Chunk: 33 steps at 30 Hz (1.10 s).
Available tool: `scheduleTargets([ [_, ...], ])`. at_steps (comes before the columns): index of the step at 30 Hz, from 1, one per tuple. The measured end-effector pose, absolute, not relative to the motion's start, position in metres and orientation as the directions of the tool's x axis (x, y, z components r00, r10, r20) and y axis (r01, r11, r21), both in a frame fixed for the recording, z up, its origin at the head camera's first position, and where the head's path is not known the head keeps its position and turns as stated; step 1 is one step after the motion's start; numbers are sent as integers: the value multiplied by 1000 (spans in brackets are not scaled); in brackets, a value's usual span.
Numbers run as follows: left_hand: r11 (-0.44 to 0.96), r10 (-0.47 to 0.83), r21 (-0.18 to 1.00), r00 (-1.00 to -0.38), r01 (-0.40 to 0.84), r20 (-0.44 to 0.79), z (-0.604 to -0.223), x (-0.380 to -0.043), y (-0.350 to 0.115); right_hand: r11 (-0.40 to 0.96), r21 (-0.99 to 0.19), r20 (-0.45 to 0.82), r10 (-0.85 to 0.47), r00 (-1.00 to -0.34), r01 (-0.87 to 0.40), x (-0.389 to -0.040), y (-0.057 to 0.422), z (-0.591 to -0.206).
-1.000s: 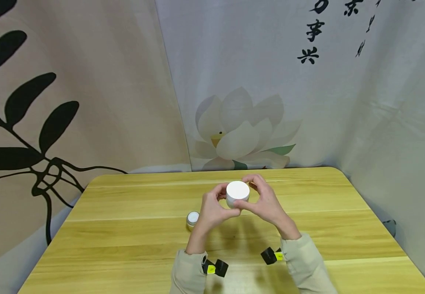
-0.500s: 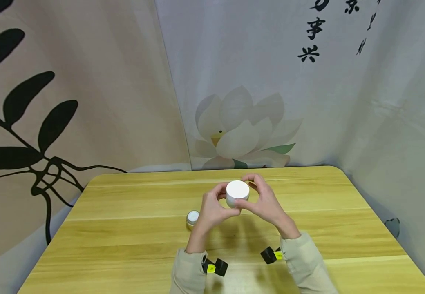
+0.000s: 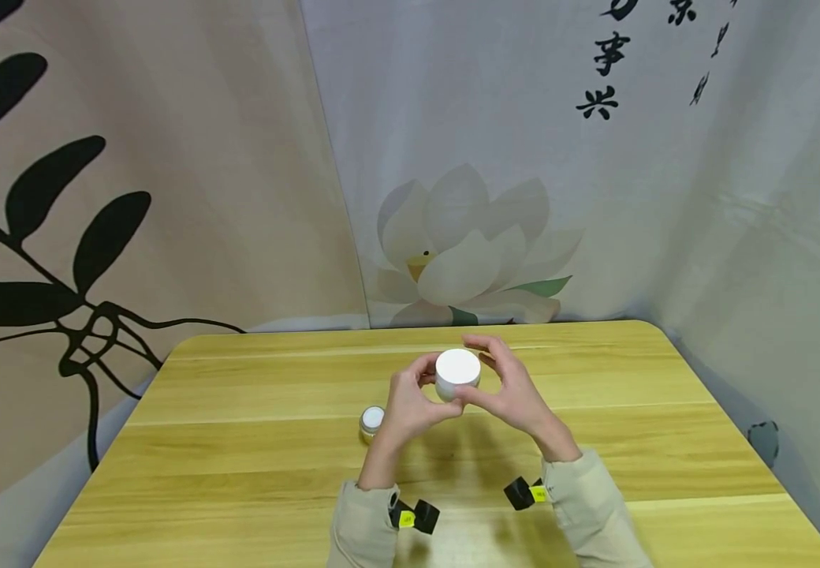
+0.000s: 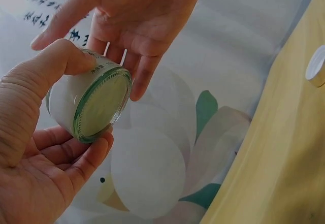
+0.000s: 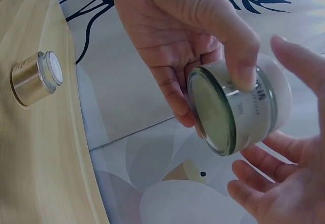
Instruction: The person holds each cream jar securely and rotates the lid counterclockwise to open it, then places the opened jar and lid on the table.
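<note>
My left hand (image 3: 410, 402) grips a cream jar (image 4: 68, 99) by its glass body, thumb on the printed label and fingers curled underneath. Tilted above the table, the jar turns its greenish glass bottom toward both wrist cameras. Its white lid (image 3: 458, 368) faces up in the head view. My right hand (image 3: 512, 394) reaches around the lid's side. In the right wrist view its thumb (image 5: 294, 59) and fingers (image 5: 261, 170) spread loosely either side of the jar, not curled on it.
A small gold jar with a white top (image 5: 33, 79) stands on the wooden table (image 3: 240, 442), left of my left wrist. At the right edge of the left wrist view lies a white cap-like round piece (image 4: 317, 66). A printed curtain (image 3: 452, 118) hangs behind the table.
Little differs. The right index finger has shifted slightly left and up beside the lid; both hands and the jar otherwise keep their places.
</note>
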State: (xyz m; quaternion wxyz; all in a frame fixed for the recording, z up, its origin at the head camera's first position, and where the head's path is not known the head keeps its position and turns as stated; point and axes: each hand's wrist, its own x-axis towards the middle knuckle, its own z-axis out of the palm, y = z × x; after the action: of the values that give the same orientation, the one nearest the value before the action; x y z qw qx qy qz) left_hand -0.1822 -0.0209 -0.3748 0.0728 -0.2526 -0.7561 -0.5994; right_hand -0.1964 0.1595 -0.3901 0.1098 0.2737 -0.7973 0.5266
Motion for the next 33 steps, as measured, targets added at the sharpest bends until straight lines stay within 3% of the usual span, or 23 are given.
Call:
scheduleTargets([
  [7,153,291,874,-866,462,407,-374,-182,-21,296,-794,456,-285,-843,-530,-196,156,-389],
  [18,157,289,861,-857,483,428,-372,-181,-21,228,-801,462,-354,-813,-554,-198,161,-388],
  [27,149,276,872,-866,466,416,-374,-182,-21,264,-816,447,-277,-850,-515,-199,158,-391],
  [33,144,279,865,-858,481,431,-376,-183,-21,237,-784,489,-332,-806,-574,-200,161,-393],
])
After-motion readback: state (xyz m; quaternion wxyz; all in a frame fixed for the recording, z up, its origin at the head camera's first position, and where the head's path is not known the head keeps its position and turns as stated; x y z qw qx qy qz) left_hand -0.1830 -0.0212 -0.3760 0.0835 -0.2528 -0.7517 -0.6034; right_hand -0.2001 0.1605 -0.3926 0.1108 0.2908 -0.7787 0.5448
